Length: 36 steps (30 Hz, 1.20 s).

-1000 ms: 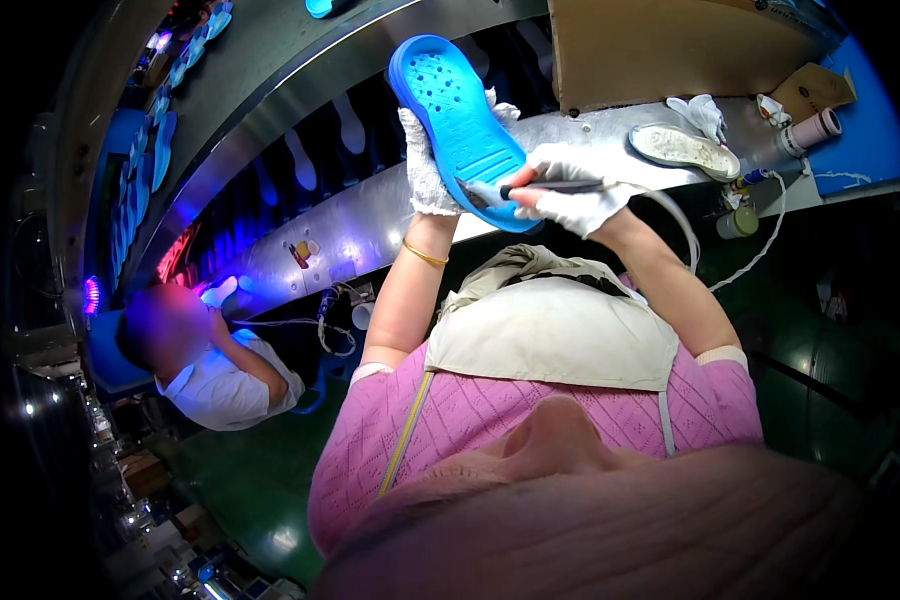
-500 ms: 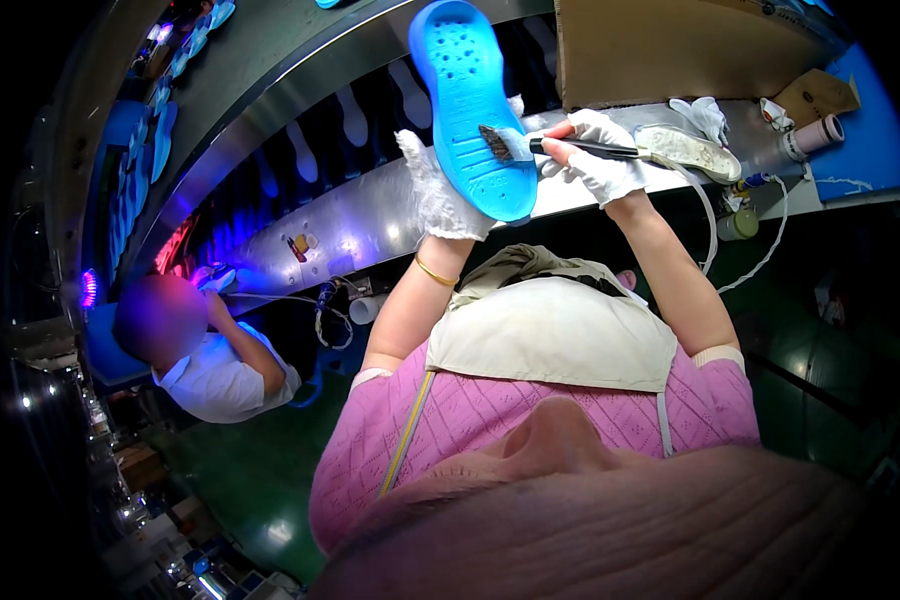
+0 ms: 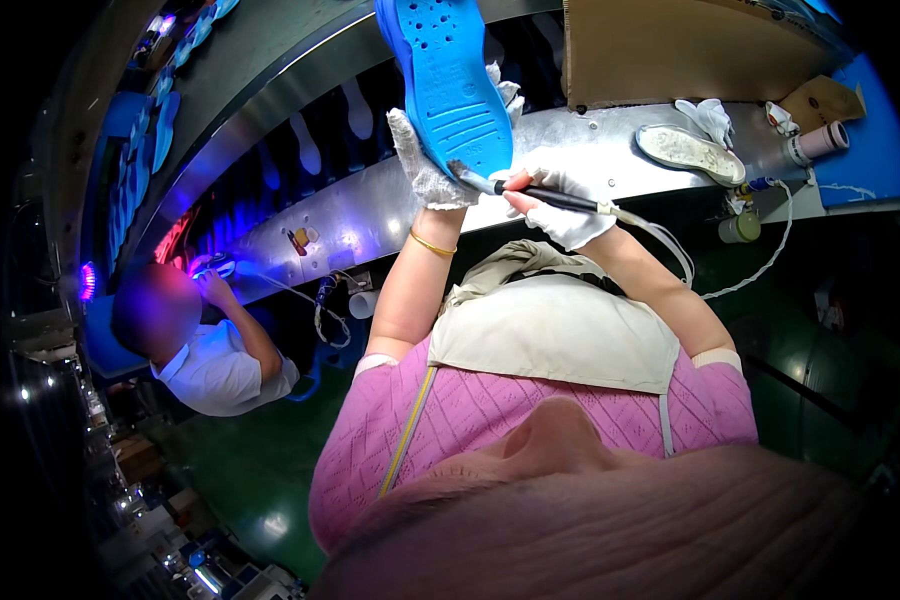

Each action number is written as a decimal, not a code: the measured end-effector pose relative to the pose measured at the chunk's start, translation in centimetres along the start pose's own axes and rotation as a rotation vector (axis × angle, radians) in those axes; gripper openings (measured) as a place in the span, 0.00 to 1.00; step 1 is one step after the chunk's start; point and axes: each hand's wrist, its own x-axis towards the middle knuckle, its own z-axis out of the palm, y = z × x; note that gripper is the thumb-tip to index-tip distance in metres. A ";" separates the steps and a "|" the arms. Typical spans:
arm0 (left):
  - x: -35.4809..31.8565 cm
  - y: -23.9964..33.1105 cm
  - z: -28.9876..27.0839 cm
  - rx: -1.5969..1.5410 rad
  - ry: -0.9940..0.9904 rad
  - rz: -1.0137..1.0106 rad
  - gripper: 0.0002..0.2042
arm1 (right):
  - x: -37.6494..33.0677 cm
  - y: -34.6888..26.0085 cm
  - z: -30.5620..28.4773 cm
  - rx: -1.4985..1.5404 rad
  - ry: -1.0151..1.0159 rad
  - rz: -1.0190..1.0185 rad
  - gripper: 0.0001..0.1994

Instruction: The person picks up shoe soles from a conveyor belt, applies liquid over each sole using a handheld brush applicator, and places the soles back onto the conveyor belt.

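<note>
My left hand (image 3: 428,178), in a white glove, holds up a blue shoe sole (image 3: 450,95) from beneath, its fingers wrapped round the far right side. The sole has holes at its far end and ridged lines toward its near end; its far tip is cut off by the picture's top. In my right hand (image 3: 570,220), gloved but with bare fingertips, is a black-handled brush (image 3: 550,197) with a pale tube running from its end. The bristles touch the near left edge of the sole, close to my left hand's palm.
A metal ledge (image 3: 610,150) runs along a conveyor holding several dark-set soles. On it lie a white-coated sole (image 3: 688,150) and a crumpled white glove (image 3: 708,118), below a cardboard box (image 3: 660,60). A co-worker (image 3: 215,360) sits at the left. A jar (image 3: 740,228) hangs at right.
The sole has moved away from me and slightly left. My right hand has come left and nearer, taking the brush from the sole's middle right to its near edge.
</note>
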 end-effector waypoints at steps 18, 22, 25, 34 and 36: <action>1.3 3.1 -1.1 -0.040 -0.122 -0.313 0.43 | 0.7 -0.2 -2.3 0.190 -0.002 0.244 0.07; 2.1 3.0 -0.8 0.100 -0.018 -0.337 0.40 | 3.3 -0.7 -2.3 -0.398 -0.158 -0.458 0.11; 2.9 3.8 -1.3 0.103 -0.056 -0.449 0.37 | 3.0 -0.4 -1.8 -0.336 -0.192 -0.368 0.10; 4.3 4.1 -1.9 0.284 0.225 -0.413 0.19 | 4.1 -1.9 -4.3 0.036 -0.399 0.154 0.06; 4.6 3.7 -1.7 0.333 0.250 -0.470 0.18 | 4.3 -1.5 -4.5 0.078 -0.259 0.064 0.09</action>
